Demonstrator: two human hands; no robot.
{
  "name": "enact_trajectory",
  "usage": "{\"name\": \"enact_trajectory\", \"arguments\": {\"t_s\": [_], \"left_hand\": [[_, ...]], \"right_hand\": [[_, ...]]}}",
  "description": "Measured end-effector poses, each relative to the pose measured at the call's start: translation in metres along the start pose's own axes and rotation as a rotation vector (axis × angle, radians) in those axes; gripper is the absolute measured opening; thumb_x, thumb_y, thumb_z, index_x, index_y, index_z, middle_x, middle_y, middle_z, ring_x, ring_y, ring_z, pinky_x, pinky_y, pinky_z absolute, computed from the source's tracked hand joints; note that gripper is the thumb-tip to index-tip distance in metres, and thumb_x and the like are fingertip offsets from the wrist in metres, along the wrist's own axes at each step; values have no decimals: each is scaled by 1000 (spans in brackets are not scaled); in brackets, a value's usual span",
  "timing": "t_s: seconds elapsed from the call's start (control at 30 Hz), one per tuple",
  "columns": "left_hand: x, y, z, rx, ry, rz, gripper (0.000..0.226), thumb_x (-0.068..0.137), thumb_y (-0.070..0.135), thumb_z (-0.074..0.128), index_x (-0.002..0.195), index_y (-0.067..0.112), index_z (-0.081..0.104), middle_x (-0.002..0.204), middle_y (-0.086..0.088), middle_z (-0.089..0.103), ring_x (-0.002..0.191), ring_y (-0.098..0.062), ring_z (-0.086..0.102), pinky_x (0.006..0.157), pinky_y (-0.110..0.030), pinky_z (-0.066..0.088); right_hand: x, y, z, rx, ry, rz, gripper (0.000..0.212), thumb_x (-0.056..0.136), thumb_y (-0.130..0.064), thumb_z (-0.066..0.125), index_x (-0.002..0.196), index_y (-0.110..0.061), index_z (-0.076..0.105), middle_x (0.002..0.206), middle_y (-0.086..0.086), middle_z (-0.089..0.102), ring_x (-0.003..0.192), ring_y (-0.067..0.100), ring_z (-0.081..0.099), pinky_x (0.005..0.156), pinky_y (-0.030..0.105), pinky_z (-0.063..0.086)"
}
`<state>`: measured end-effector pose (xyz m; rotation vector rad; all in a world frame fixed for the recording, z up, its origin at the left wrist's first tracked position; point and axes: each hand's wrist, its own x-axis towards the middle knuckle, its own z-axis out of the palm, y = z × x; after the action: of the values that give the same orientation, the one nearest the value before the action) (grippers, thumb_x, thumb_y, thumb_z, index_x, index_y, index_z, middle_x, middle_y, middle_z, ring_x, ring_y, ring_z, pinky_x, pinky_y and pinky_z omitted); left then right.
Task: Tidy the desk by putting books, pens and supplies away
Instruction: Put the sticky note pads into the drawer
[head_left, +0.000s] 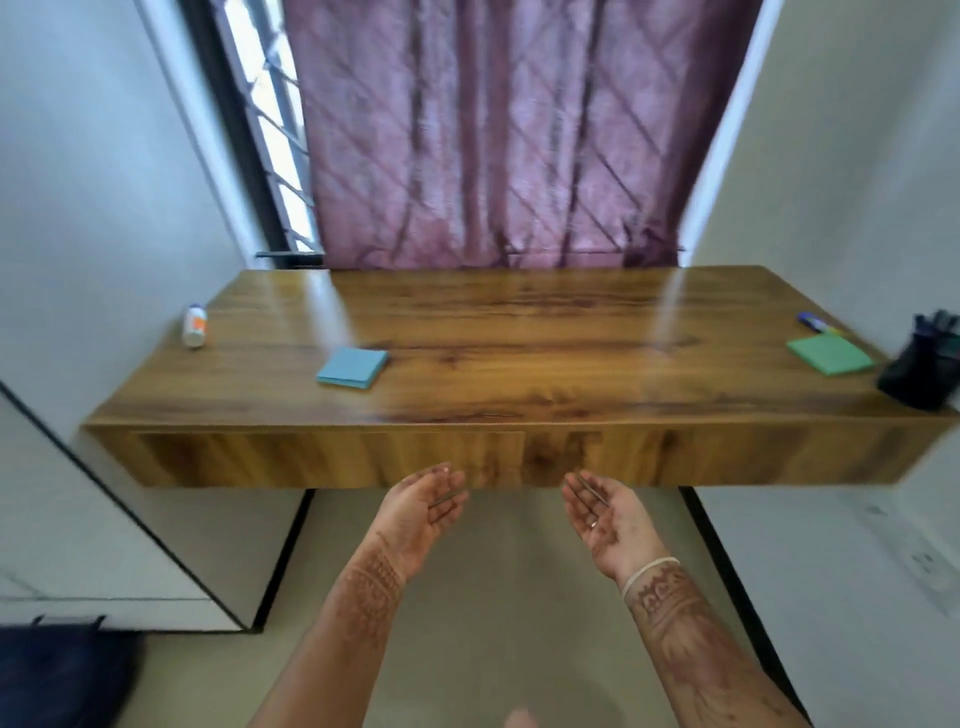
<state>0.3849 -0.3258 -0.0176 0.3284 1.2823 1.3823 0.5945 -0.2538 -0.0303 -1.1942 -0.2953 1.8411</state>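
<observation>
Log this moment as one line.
left hand open | right hand open | desk: blue pad, green pad, white bottle, marker, pen holder

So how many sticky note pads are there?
2. A blue square sticky-note pad lies left of centre on the wooden desk; a green square pad near its right end. None seems hidden.

Maroon curtain (498, 135) behind, barred window (270, 130) at left

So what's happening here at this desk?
A person stands at the desk holding nothing: left hand and right hand open, palms up, short of its front edge. On top sit a white bottle, blue notes, green notes, a marker and a black pen cup.
</observation>
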Motion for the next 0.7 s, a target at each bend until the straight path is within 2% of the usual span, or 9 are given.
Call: {"name": "enact_trajectory", "arguments": {"t_s": [0.1,0.17,0.27,0.37,0.43,0.57,0.67,0.7], "left_hand": [[-1,21,-41,-38,96,65,20,98,8,50,116,4,59,111,-16,69,102,-29,66,88,-35,52],[2,32,-63,19,151,104,18,96,8,55,112,7,61,108,-13,69,99,-25,66,88,-36,51],[17,51,-95,233,229,189,13,93,11,59,105,16,63,107,-8,69,93,-17,62,89,-36,51],[40,76,-122,450,267,282,13,93,13,59,98,24,63,107,0,68,96,-10,62,84,-26,49],[59,93,-141,566,268,329,15,93,12,60,97,26,62,108,3,68,99,-8,63,87,-23,49],[94,119,-174,882,269,446,27,91,8,61,111,26,65,114,8,63,106,-5,60,93,-15,45],[116,132,-195,1184,241,571,37,92,8,58,126,24,62,131,11,55,127,-6,46,103,-11,30],[123,134,-200,1252,209,604,38,93,10,57,129,24,61,136,10,53,134,-7,40,109,-15,28]], "right_hand": [[7,25,45,-61,-53,39,20,98,-14,44,89,-8,61,71,7,72,80,21,64,70,28,49],[13,42,70,-80,-67,64,20,98,-14,44,88,-7,61,68,6,72,79,21,64,69,28,49],[30,73,108,-98,-69,105,22,98,-13,43,87,-7,61,64,6,71,79,22,63,70,29,48],[51,104,145,-92,-43,149,22,97,-13,43,87,-6,60,61,7,71,78,23,62,71,29,48],[66,126,170,-79,-19,180,21,97,-13,44,85,-6,59,61,8,70,77,23,61,70,30,49],[91,163,209,-32,70,231,21,97,-11,44,79,-5,54,75,13,59,72,24,57,59,30,53],[109,186,226,52,188,252,24,99,-12,42,76,-6,48,76,11,47,66,21,50,47,28,55],[114,194,230,65,223,248,24,99,-13,41,76,-7,48,76,10,45,65,20,47,55,29,57]]}}
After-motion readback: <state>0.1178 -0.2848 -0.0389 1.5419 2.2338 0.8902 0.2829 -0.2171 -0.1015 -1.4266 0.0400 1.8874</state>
